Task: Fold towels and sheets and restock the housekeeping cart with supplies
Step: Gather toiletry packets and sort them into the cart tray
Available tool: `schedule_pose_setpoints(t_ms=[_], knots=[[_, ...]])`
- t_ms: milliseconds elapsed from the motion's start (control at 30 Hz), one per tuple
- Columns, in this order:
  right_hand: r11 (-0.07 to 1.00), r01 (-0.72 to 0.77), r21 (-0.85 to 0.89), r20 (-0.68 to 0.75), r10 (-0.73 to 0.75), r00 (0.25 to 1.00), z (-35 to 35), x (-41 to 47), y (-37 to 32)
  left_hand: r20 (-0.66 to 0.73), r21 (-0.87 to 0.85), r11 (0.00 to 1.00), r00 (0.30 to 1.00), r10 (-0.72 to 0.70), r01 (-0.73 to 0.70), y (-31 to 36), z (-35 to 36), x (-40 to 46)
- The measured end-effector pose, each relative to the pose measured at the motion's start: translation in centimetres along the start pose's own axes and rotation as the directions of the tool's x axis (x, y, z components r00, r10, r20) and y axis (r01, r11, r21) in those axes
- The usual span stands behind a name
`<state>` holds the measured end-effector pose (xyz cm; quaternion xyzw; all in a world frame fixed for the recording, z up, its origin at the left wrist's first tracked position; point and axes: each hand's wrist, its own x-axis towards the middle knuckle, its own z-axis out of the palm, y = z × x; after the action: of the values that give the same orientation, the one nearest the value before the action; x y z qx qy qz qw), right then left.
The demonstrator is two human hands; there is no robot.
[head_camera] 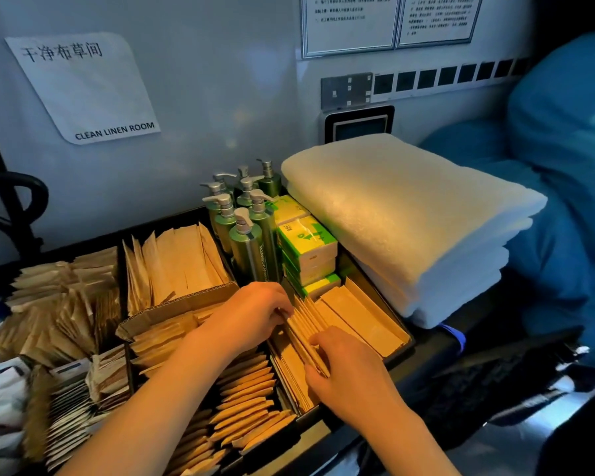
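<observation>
The black cart tray (397, 355) is divided into compartments full of tan paper packets. A bundle of long tan packets (306, 329) stands on edge in the right front compartment. My left hand (255, 309) grips the far end of that bundle with curled fingers. My right hand (344, 367) holds its near end, thumb on the packets' edge. More tan packets (361, 317) lie flat in the same compartment to the right. A stack of folded white towels (409, 221) sits on the cart's right side.
Green pump bottles (246, 221) and green-and-white boxes (306, 247) stand at the tray's back. A cardboard box (172, 304) of packets sits in the middle; several sachets (62, 304) fill the left compartments. Blue fabric bags (560, 187) bulk on the right. A wall with signs rises behind.
</observation>
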<state>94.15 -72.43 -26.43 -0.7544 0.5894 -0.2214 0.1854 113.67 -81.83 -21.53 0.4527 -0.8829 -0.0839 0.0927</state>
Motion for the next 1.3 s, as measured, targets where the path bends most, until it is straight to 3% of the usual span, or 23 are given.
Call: schedule_pose_setpoints(t_ms=[367, 800, 1033, 1233, 1300], knots=[[0.998, -0.014, -0.055, -0.082, 0.01, 0.997, 0.8, 1.0, -0.1, -0.043, -0.011, 0.998, 0.997, 0.059, -0.06, -0.2, 1.1, 0.0], [0.99, -0.115, -0.083, -0.139, 0.103, 0.985, 1.4, 1.7, -0.4, 0.124, 0.067, 0.997, 0.991, 0.04, -0.049, -0.1, 2.4, 2.1], [0.997, -0.075, -0.011, -0.038, 0.074, 0.997, 0.8, 1.4, 0.0, 0.166, 0.163, 0.986, 0.986, 0.011, -0.039, -0.3, 2.0, 1.7], [0.981, -0.098, -0.168, -0.111, 0.08, 0.991, 1.7, 1.1, -0.7, 0.239, 0.105, 0.994, 0.971, 0.014, -0.041, -0.1, 2.9, 1.4], [0.981, -0.103, -0.168, -0.102, 0.086, 0.991, 1.5, 1.0, -0.7, 0.207, 0.104, 0.992, 0.977, 0.051, -0.074, -0.2, 2.7, 1.0]])
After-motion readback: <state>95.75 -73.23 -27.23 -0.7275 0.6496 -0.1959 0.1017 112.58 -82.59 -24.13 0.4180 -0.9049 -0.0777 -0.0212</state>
